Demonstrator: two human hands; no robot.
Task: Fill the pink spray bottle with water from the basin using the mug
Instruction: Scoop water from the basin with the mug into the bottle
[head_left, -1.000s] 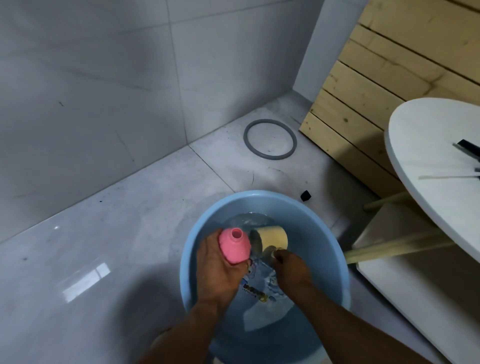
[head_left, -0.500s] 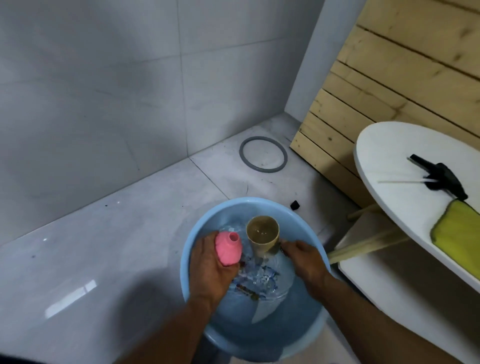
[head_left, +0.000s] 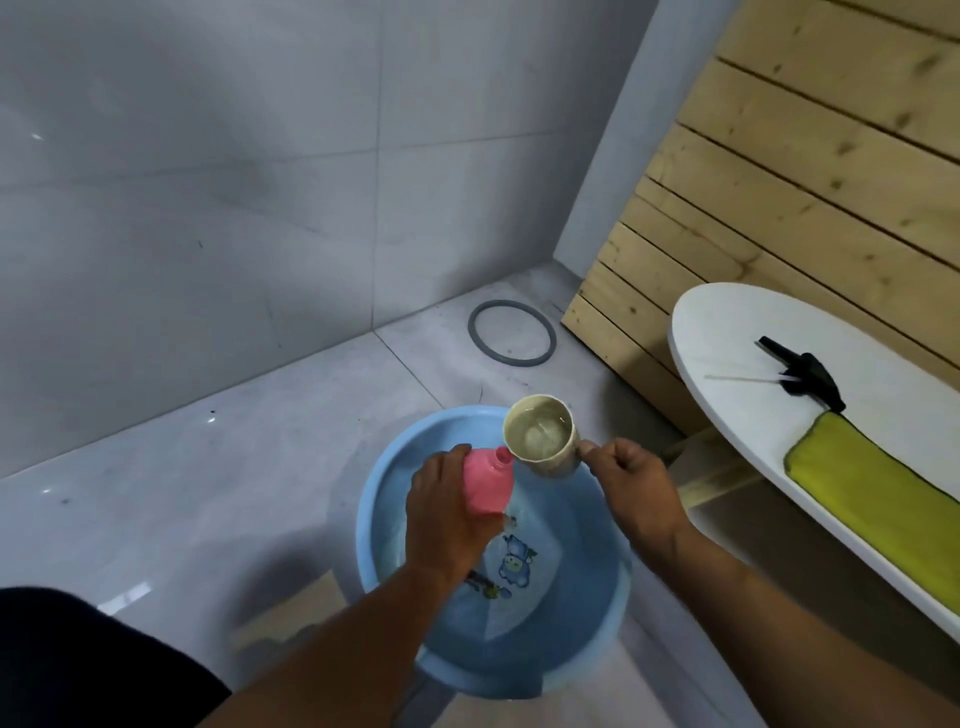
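A dark garment (head_left: 93, 660) filled the lower left corner of the frame, over pale glossy floor tiles (head_left: 208, 467). At lower centre sat the round blue plastic basin (head_left: 371, 519), holding shallow clear water over a cartoon print on its bottom. Above it, the left hand (head_left: 441, 519) reached in from the lower left, its fingers and thumb curled round the body of the pink spray bottle (head_left: 485, 486); the bottle had no cap on and its narrow open neck tilted up and to the right. Touching or just beside that neck was the rim of the cream mug (head_left: 540, 436), smooth and rounded, filled with water and held above the basin's far edge. The right hand (head_left: 631, 486), coming from the lower right, had its fingers curled tight on the mug's handle. A grey ring (head_left: 511, 335) lay on the floor beyond the basin, near a slatted wooden panel (head_left: 779, 182). At right, a white oval table (head_left: 727, 332) carried a black spray head (head_left: 805, 371) with a thin tube, and a yellow cloth (head_left: 872, 488).
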